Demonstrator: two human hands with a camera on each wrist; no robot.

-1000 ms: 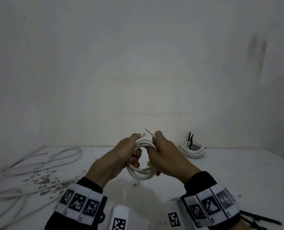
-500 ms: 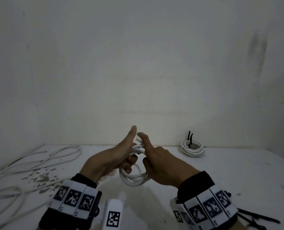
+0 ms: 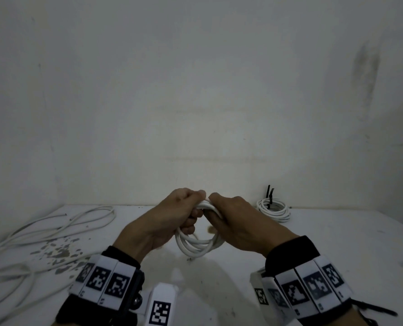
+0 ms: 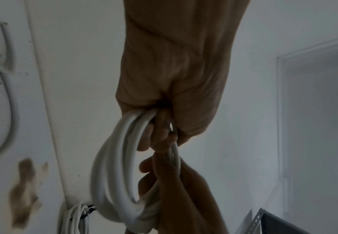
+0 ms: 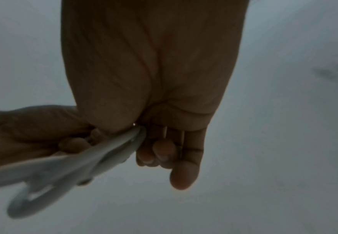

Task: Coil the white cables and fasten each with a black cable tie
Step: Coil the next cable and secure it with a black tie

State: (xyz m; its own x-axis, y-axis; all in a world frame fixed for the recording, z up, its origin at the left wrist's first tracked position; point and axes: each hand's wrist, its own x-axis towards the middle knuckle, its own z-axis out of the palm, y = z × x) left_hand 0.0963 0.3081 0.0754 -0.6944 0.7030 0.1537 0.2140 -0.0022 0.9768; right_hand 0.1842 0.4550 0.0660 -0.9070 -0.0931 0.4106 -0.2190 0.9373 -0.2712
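**user1:** White loose cables [image 3: 42, 234] are seen sprawled on the left of the table [image 3: 337, 255]. What's being held mid-frame?

**user2:** A white coil [image 3: 197, 245], gripped at its top by the left hand [image 3: 169, 222] and the right hand [image 3: 240, 224], fingers curled round the loops, raised above the table. The ring is held upright and hangs down from the hands. Half a second ago the thumbs were stuck up; now they're closed down on the bundle. Further right, a finished coil [image 3: 274, 209] is lying flat by the wall, its black cable tie [image 3: 269, 196] pointing up.
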